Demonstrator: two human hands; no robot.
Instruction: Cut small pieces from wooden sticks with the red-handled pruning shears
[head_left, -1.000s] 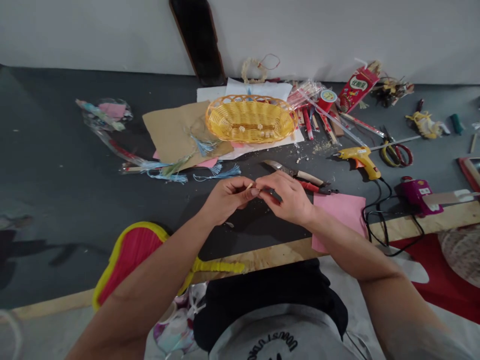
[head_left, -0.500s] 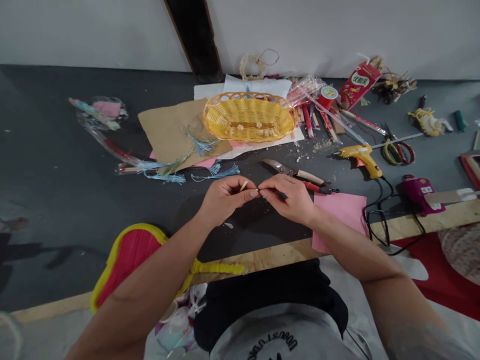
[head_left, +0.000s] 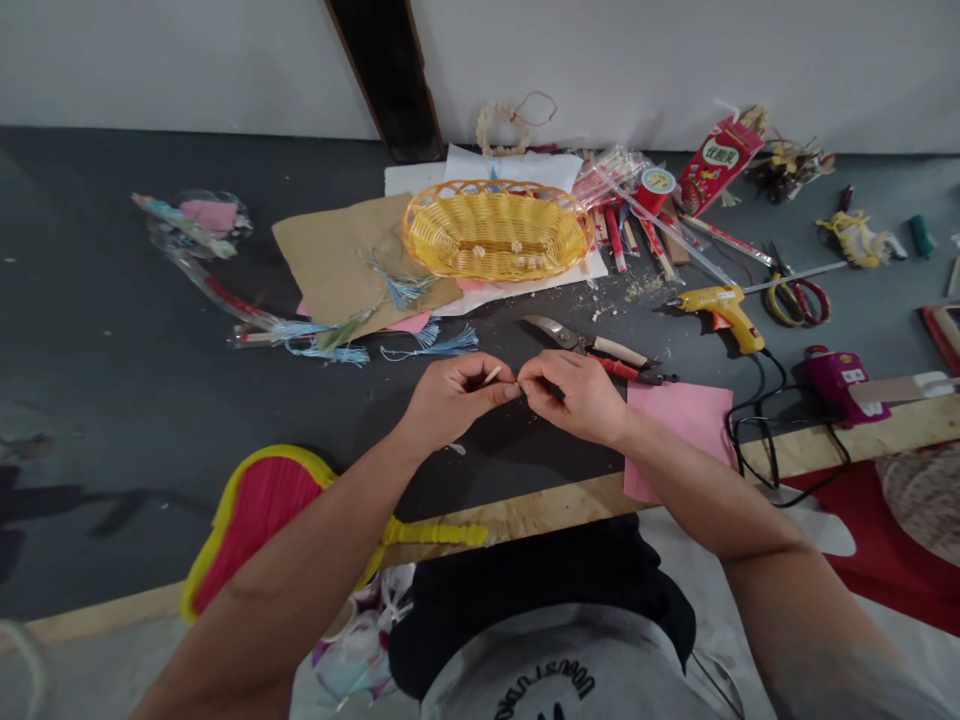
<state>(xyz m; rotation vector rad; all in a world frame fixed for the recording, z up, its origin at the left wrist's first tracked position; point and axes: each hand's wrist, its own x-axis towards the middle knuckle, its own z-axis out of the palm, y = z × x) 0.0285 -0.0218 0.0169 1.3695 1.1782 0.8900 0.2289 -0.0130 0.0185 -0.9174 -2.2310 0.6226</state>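
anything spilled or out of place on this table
Pale crumbs lie scattered on the tabletop between the yellow basket and the glue gun, loose rather than contained, so they look like spilled scraps.

Basket (head_left: 498, 232), yellow with an orange rim; glue gun (head_left: 721, 309), yellow; left fan (head_left: 264, 515), red, yellow-edged.

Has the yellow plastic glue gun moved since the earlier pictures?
No. Judged against the pink paper sheet, the yellow plastic glue gun lies in the same place, just beyond it.
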